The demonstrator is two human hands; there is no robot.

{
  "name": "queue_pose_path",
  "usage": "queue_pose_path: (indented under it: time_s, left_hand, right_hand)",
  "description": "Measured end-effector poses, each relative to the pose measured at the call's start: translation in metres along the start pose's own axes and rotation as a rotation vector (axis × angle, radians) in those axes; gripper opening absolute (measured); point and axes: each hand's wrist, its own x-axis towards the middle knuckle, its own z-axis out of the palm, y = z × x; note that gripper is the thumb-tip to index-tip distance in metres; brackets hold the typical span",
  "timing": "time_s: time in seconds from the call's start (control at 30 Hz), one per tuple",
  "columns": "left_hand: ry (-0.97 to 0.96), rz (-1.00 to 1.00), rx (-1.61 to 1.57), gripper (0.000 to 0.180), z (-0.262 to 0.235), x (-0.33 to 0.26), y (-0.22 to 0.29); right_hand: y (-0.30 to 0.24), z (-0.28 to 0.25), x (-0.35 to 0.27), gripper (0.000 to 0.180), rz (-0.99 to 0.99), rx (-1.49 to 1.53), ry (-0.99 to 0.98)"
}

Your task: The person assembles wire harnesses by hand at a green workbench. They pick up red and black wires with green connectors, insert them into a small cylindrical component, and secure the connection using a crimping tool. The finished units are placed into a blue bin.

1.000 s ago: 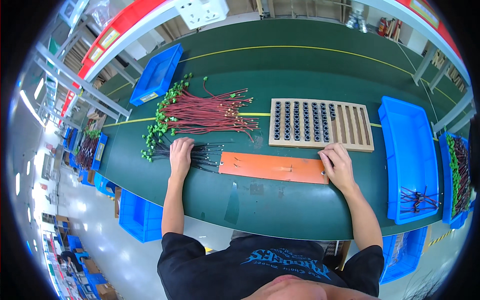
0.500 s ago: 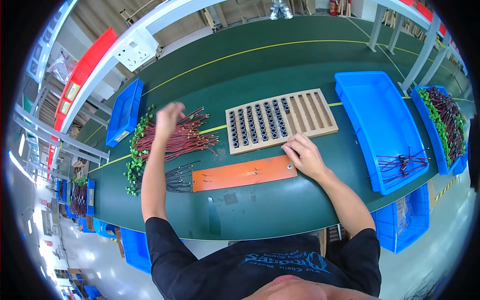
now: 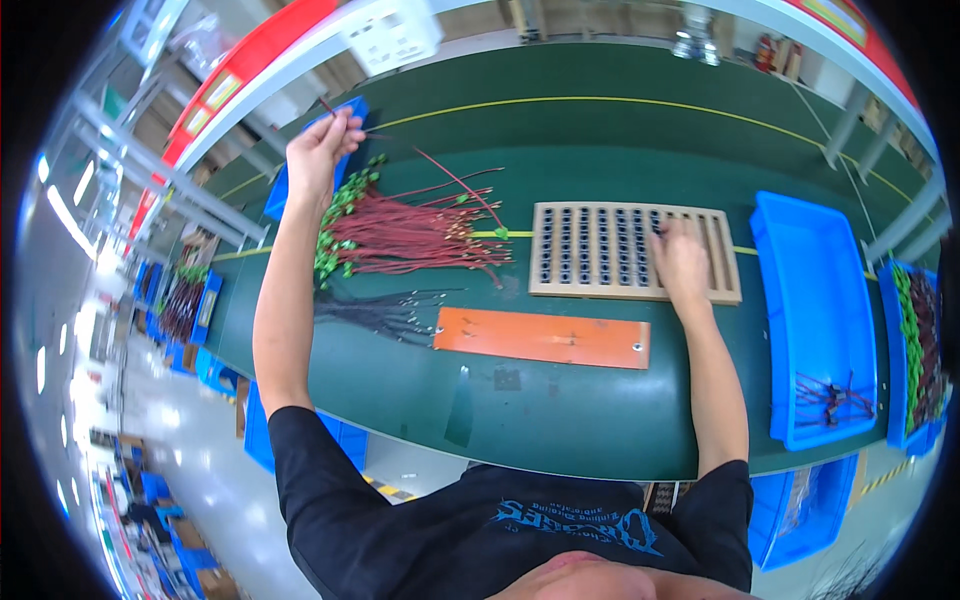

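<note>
At upper left the left hand (image 3: 322, 147) pinches a red wire (image 3: 464, 185), while right of centre the right hand (image 3: 682, 260) (grip unclear) is at the wooden rack (image 3: 600, 289).

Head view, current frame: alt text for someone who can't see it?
The left hand holds up a red wire while the right hand is at a wooden rack of black sleeves. On the green table are also bunched red wires, dark wires, an orange strip and, at right, a blue tray.
</note>
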Motion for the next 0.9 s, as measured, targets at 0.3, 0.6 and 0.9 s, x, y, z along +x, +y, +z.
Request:
queue_pose_path:
  time_s: [0.3,0.6,0.9]
  left_hand:
    - [-0.313,0.45,1.034,0.021,-0.073,-0.098,0.067]
    - [-0.686,0.228,1.127,0.015,-0.084,-0.182,-0.103]
    - [-0.528,0.219,0.976,0.01,-0.088,-0.19,-0.12]
  right_hand:
    - [0.006,0.004,-0.004,0.026,-0.041,0.157,0.124]
    - [0.004,-0.001,-0.006,0.022,-0.037,0.203,0.087]
    - [-0.002,-0.003,-0.006,0.023,-0.019,0.184,0.058]
